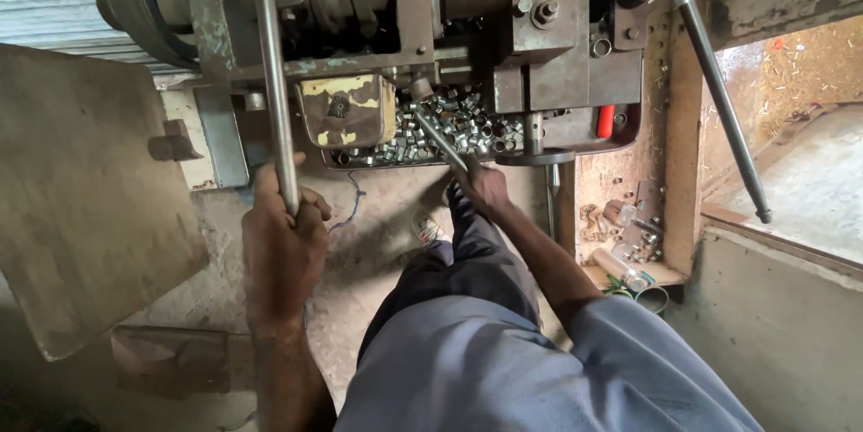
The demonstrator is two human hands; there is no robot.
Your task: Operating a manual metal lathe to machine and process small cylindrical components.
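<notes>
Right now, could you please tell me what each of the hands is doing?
Left hand: closed around long grey metal lever.
Right hand: closed on short slanted metal handle.

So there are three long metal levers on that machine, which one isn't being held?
The long lever on the right, with the black knob on top. It hangs free. The left hand grips the tall lever, and the right hand grips the short slanted lever.

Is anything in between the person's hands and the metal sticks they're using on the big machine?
No, nothing visible. The left hand is already wrapped around the long grey steel lever, and the right hand grips the short thin metal rod that reaches into the tray of small shiny metal rings.
</notes>
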